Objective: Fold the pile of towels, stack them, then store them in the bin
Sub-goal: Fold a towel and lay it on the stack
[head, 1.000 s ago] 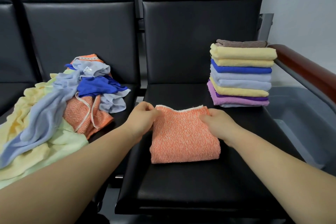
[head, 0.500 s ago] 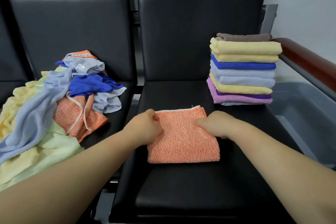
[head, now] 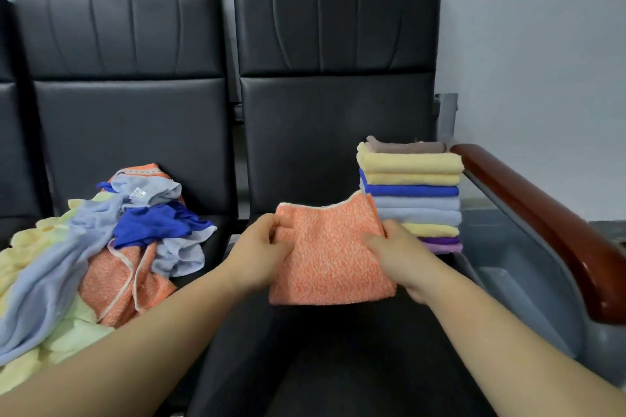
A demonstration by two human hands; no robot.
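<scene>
Both hands hold a folded orange towel (head: 330, 254) above the black seat (head: 338, 349): the left hand (head: 261, 256) pinches its left edge, the right hand (head: 394, 252) grips its right edge. To the left lies the loose pile (head: 84, 254); just behind the towel stands the folded stack (head: 415, 193), with the grey bin (head: 528, 281) to its right.

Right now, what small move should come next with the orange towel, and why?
Probably raise it onto the stack: left hand and right hand each grip a side of the folded orange towel, held beside the stack.
</scene>
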